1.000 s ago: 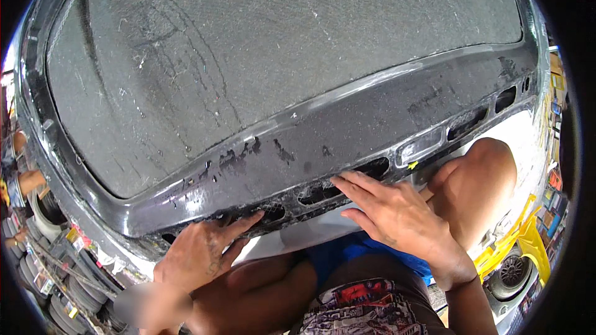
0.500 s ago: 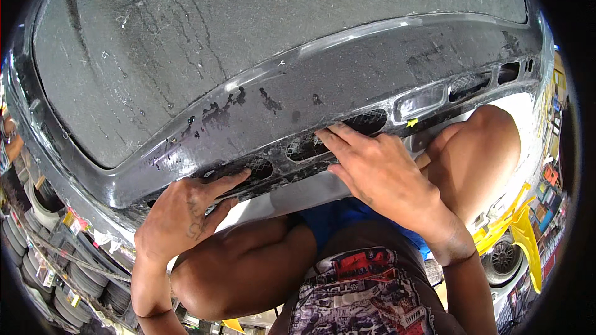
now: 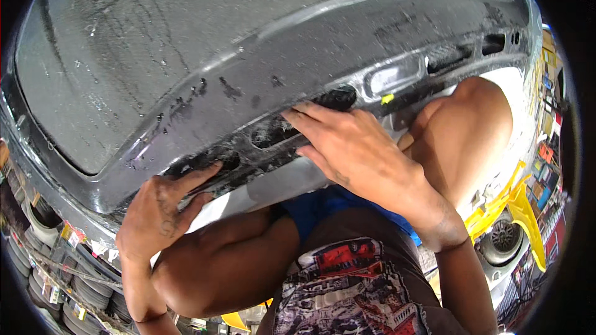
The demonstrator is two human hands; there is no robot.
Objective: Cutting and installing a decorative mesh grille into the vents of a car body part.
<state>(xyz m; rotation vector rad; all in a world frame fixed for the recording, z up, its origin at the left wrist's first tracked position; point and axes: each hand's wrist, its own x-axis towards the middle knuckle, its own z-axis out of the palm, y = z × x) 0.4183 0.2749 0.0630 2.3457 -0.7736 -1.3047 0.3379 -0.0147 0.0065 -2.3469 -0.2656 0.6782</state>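
The dark panel is spanning before the person, its slotted edge perhaps facing them for easy reach. The right hand is touching it, fingers open, gripping nothing; the left hand's grip I cannot tell.

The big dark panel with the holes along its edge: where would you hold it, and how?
Probably by the near edge of the dark panel, coming from the near side. Its slots look handy for hooking into, and it's wide, so the left hand and right hand should grip well apart.
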